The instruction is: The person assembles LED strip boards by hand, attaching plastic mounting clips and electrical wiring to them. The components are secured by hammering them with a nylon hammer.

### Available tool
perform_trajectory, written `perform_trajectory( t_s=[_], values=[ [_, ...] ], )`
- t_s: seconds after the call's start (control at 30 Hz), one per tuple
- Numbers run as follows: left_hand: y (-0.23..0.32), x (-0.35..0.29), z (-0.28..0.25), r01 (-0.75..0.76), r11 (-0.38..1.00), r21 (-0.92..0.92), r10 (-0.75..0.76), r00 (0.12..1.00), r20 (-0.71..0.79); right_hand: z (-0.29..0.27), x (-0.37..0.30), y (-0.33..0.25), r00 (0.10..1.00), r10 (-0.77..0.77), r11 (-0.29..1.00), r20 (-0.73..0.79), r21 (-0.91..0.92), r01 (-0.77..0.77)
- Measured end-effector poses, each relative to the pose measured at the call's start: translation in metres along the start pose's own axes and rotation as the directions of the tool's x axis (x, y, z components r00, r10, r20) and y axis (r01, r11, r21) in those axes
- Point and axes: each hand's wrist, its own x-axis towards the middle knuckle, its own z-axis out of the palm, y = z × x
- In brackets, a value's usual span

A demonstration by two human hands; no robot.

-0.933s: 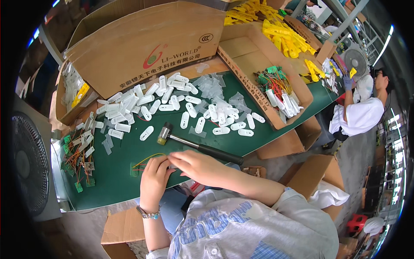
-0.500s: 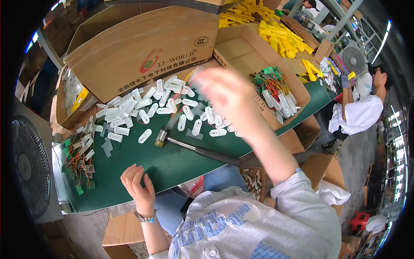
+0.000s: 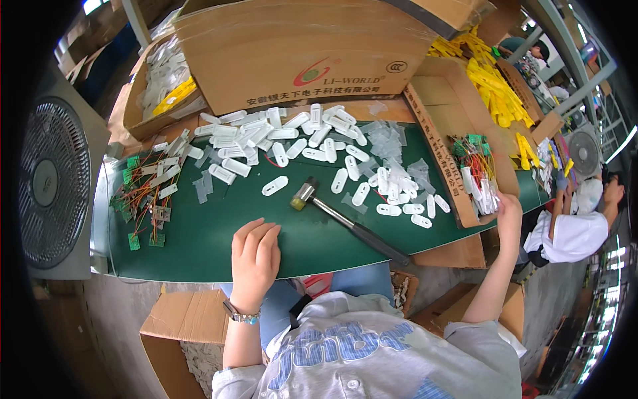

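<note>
My left hand rests palm down at the table's front edge, fingers loosely stretched with nothing in them. My right hand is at the near right corner of a shallow cardboard box. Its fingers are pinched beside white strips with red wires and green circuit boards; what they hold is too small to make out. Between my hands a hammer with a black handle lies on the green table. Behind it spread many white oval plastic casings and thin translucent pieces.
Wired circuit boards lie at the left beside a grey fan. A large cardboard box stands along the back. Yellow plastic parts are heaped at the back right. A person in white sits farther right.
My right hand has moved from above the casings, right and toward me, to the shallow box's corner. The view has shifted, and my left hand now lies at the table edge.
</note>
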Motion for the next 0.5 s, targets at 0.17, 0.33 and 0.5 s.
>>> perform_trajectory(
  t_s=[0.17, 0.33, 0.5],
  values=[
    [-0.001, 0.004, 0.006, 0.051, 0.999, 0.012, -0.052, 0.995, 0.087, -0.003, 0.022, -0.069, 0.956, -0.178, 0.983, -0.234, -0.092, 0.16],
    [-0.003, 0.005, 0.007, 0.125, 0.991, 0.054, -0.131, 0.982, 0.136, 0.016, 0.067, -0.226, 0.867, -0.454, 0.766, -0.207, 0.406, 0.498],
    [-0.004, 0.006, 0.007, 0.126, 0.991, 0.043, -0.131, 0.982, 0.136, 0.093, 0.094, -0.339, 0.731, -0.657, 0.537, -0.185, 0.566, 0.626]
  ],
)
